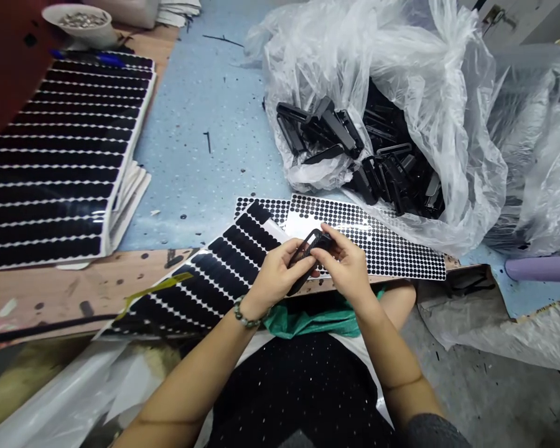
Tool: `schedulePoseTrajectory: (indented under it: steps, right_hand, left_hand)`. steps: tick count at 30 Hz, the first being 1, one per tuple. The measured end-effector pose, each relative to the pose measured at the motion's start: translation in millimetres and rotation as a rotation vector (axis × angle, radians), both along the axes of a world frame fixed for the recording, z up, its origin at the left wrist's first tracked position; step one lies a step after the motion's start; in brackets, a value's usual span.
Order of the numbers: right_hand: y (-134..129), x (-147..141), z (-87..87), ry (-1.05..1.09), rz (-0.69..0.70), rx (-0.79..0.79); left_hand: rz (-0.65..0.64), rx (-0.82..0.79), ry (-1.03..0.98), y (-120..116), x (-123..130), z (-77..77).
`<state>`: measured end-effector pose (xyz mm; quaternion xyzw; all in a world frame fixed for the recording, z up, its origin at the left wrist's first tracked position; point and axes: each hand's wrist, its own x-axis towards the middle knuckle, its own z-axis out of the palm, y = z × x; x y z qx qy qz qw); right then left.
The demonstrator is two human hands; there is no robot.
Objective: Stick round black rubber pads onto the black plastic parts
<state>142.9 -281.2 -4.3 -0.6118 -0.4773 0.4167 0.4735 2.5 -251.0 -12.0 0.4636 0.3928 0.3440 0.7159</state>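
Observation:
Between both hands is a black, elongated plastic part [301,281], tilted, over the table's front edge. My left hand [276,274] grips its left side, fingers closed round it. My right hand [346,260] pinches its upper right end, thumb laid across the near face. Whether a small sticker sits under the right thumb, I cannot tell. Beneath and behind the hands lies a white sheet of small round black stickers [392,252]. To the left, a sheet of larger black stickers in scalloped rows [214,274] slants over the edge.
A clear plastic bag [471,180] full of similar black parts [396,168] lies open at the back right. A thick stack of black sticker sheets [60,168] is at left, beside a white bowl of small metal pieces [51,15]. At far right lies a purple cylinder [541,269].

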Motion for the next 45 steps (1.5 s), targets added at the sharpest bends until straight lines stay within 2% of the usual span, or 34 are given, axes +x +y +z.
schedulePoseTrajectory:
  steps: [2, 4, 6, 7, 9, 11, 13, 14, 16, 18, 20, 22, 24, 27, 32, 36, 41, 45]
  right_hand:
    - [-1.9, 4.8, -5.8, 0.041, -0.010, -0.027]
    - [-9.0, 15.9, -11.2, 0.046, -0.010, -0.033]
    - [-21.8, 31.2, -15.8, -0.012, -0.007, 0.001]
    - [-29.9, 39.1, -17.8, -0.065, 0.013, 0.028]
    - [-47.5, 52.5, -21.6, -0.157, 0.160, 0.009]
    - [-64.6, 60.0, -24.3, -0.251, 0.379, -0.092]
    - [-78.3, 61.6, -25.5, -0.350, 0.489, -0.223]
    - [-83.2, 61.1, -25.4, -0.383, 0.502, -0.280]
    - [-89.1, 59.5, -24.6, -0.415, 0.477, -0.347]
    - [-90.9, 59.2, -24.1, -0.415, 0.443, -0.354]
    - [-90.0, 60.8, -24.7, -0.412, 0.420, -0.325]
    - [-86.9, 63.8, -26.3, -0.408, 0.400, -0.284]
    - [-81.4, 67.8, -27.8, -0.395, 0.369, -0.229]
    - [-67.3, 74.2, -27.5, -0.354, 0.304, -0.129]
    - [-30.0, 80.0, -26.0, -0.302, 0.155, -0.017]
    - [7.1, 77.6, -33.7, -0.355, 0.032, -0.043]
    - [50.5, 64.4, -44.0, -0.589, 0.017, -0.171]
    - [69.3, 44.6, -48.6, -0.696, 0.063, -0.251]
  left_hand:
    - [-0.049, 0.027, 0.044, -0.9, 0.0, -3.4]
    - [-0.187, 0.087, 0.103, 1.7, -0.5, -5.9]
    - [-0.329, 0.165, 0.154, 11.9, 0.2, -7.6]
    - [-0.344, 0.208, 0.173, 20.7, 1.9, -8.0]
    - [-0.210, 0.302, 0.188, 46.0, 9.6, -7.0]
    - [0.041, 0.416, 0.215, 79.8, 24.2, -3.2]
    - [0.229, 0.575, 0.310, 117.2, 45.0, 3.1]
    - [0.255, 0.676, 0.408, 135.6, 56.9, 6.8]
    - [0.247, 0.748, 0.447, 169.3, 80.7, 14.5]
    - [0.150, 0.893, 0.610, 196.6, 100.0, 21.5]
    - [-0.033, 1.059, 0.842, 216.3, 111.1, 26.1]
    - [-0.206, 1.148, 1.006, 228.1, 113.2, 26.5]
    - [-0.294, 1.162, 1.068, 231.5, 107.9, 22.0]
    - [-0.327, 1.141, 1.086, 222.4, 92.4, 9.1]
    - [-0.349, 1.117, 1.072, 186.6, 62.4, -9.6]
    - [-0.311, 1.119, 1.028, 159.3, 48.0, -14.2]
    - [-0.215, 1.125, 0.930, 146.6, 65.0, -15.9]
    - [-0.151, 1.074, 0.933, 148.7, 77.6, -10.8]
